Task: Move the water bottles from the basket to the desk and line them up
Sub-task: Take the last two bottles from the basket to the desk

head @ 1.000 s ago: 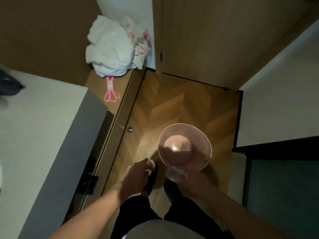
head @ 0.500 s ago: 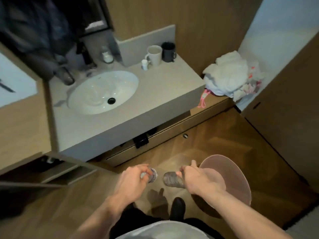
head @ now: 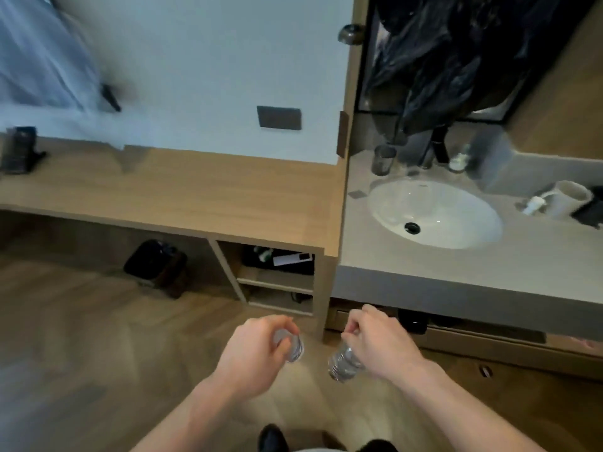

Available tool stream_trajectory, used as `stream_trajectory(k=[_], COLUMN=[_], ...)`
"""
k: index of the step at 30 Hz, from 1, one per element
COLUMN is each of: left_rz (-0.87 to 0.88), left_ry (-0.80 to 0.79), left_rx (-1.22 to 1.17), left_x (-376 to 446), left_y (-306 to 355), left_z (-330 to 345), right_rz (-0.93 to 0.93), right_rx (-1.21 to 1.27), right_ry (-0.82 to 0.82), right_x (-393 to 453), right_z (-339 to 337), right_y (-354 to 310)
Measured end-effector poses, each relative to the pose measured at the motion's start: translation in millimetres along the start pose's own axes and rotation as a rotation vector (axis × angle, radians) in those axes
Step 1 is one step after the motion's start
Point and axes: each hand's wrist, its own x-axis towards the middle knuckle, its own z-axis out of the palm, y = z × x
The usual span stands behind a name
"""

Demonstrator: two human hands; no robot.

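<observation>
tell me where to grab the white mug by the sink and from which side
Take the white mug by its handle, which sticks out to its left toward the sink, so come in from the sink side with a pinch grip. The mug looks upright on the grey counter; a dark object sits close on its right, which leaves less room there. Both hands currently hold bottles, so one must be freed first.

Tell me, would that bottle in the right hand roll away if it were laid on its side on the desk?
Probably. The bottle looks round and ribbed, so on its side it could roll along the flat desk. Clear thin plastic suggests it dents easily. The right hand carries it by curled fingers alone, so likely light.
</observation>
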Motion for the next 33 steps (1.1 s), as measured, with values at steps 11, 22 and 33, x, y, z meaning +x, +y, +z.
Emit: stream_trajectory(k=[11, 22, 33], left_rz=[-0.242, -0.458, -0.726], left_ry=[0.334, 0.62, 0.906], left_rx=[-0.178, -0.268, -0.333], left_x=[-5, 54, 60], left_y=[-126, -226, -332], left_z=[-153, -270, -366], right_rz=[-0.396, -0.683, -0.995], right_rx=[-0.044, -0.076, -0.202], right_ry=[-0.021, -0.155, -0.287], right_x=[102, 258, 375], right_z=[-33, -35, -19], right_y=[-222, -386, -574])
